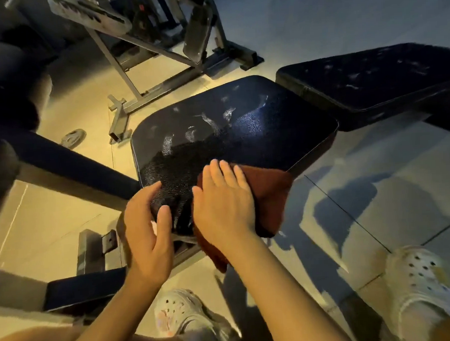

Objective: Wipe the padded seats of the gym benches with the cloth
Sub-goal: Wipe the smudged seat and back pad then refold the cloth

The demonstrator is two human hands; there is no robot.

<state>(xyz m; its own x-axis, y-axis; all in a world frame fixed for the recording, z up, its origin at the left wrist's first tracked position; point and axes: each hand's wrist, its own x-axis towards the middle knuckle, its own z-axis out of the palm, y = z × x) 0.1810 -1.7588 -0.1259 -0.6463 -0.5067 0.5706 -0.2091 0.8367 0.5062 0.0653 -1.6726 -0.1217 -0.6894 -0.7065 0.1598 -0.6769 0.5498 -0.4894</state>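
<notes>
1. Here, the right hand [224, 204] lay flat, fingers straight and together, pressing the reddish-brown cloth [269, 202] onto the near right corner of the dark padded seat [232, 133].
2. The cloth draped over the seat's near edge, one end hanging below the wrist.
3. The left hand [147, 227] rested on the seat's near left corner, fingers spread and gently bent over the edge, thumb on top, holding nothing.
4. Pale smears marked the seat's far half.
5. A second padded bench [376, 82] stood to the far right.
6. A white perforated clog [420, 277] stood on the floor near right.
</notes>
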